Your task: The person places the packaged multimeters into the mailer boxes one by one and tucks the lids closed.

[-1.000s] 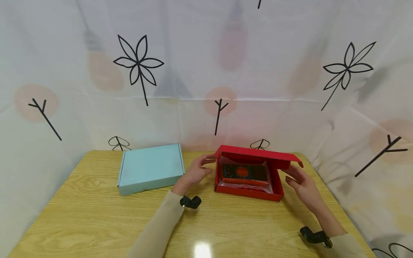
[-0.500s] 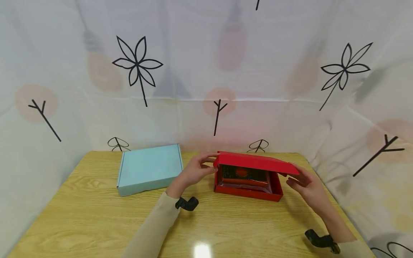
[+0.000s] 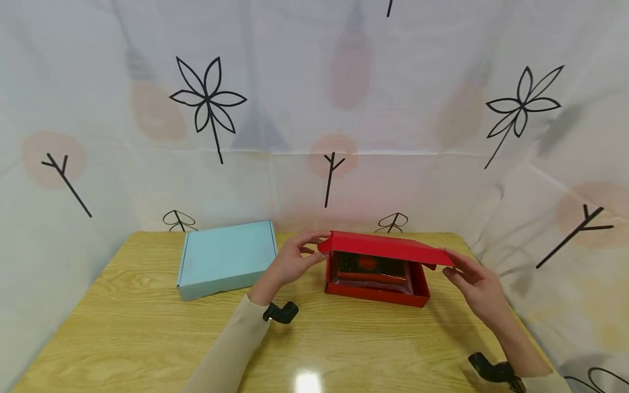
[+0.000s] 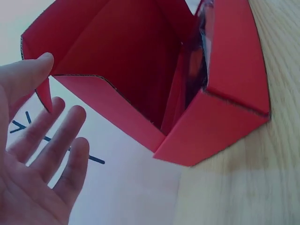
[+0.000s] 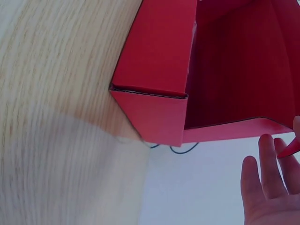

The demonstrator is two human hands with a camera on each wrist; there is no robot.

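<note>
A red cardboard box (image 3: 375, 293) sits on the table's right half, its hinged lid (image 3: 388, 246) tilted partway down over it. Inside lies a multimeter (image 3: 368, 264) with a dark face and orange edges, in clear plastic; the lid hides its upper part. My left hand (image 3: 287, 265) pinches the lid's left front corner flap between thumb and index finger, other fingers spread, as the left wrist view shows. At the lid's right front corner, my right hand (image 3: 479, 289) pinches the other flap (image 5: 291, 148) with its thumb and a finger.
A light blue box (image 3: 228, 256), its lid down, lies left of the red one, close to my left forearm. The wooden table (image 3: 147, 338) ends at a patterned cloth backdrop (image 3: 275, 185) behind and at the right.
The red lid has swung forward and down, covering more of the multimeter. My left hand has moved onto the lid's left corner; my right hand has shifted slightly right and down with the lid.
</note>
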